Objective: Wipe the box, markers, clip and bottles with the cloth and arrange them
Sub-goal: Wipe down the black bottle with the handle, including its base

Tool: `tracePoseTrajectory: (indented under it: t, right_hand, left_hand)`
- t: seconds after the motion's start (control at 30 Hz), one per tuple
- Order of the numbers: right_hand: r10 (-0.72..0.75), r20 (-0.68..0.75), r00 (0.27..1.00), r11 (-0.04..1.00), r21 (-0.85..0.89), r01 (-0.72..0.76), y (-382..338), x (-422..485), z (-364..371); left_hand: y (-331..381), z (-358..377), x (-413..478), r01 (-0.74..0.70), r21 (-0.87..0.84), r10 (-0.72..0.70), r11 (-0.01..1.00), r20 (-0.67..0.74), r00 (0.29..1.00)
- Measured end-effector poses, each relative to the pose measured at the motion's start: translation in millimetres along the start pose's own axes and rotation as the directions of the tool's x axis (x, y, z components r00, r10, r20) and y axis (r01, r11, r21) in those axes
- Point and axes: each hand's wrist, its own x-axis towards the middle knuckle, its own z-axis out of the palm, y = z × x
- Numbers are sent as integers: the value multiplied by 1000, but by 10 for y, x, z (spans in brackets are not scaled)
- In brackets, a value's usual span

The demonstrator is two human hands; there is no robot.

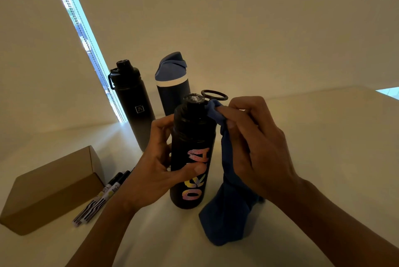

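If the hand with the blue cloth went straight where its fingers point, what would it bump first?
Probably the lid of the lettered black bottle, right beside it. The right hand seems to press its blue cloth there, though depth is unclear.

Bare left hand, bare right hand, both forearms bare to the frame edge, short plain fingernails

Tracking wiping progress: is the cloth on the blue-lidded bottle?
No, the right hand presses the cloth against the cap of the lettered bottle; the blue-lidded bottle stands behind.

1 head-worn wide view, forward and down, near the table
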Motion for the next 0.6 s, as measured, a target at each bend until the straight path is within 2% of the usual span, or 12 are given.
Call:
tracePoseTrajectory:
  t: [0.1,0.27,0.43,0.6]
  right_hand:
    - [5,-16,1000,1000,17,-4,-27,-39,29]
    - [-76,2,997,997,34,76,-128,-83,51]
    - [11,-36,999,1000,-10,-11,11,-86,43]
    - [-40,-65,997,998,35,42,-182,-67,47]
  left_hand:
    - [10,-27,-4,-1,-9,1,1000,0,1000]
    - [41,-53,-12,21,-35,-21,999,-18,1000]
    - [58,-49,-17,30,-34,-30,999,-20,999]
    - [87,-26,-21,41,-16,-41,999,-8,999]
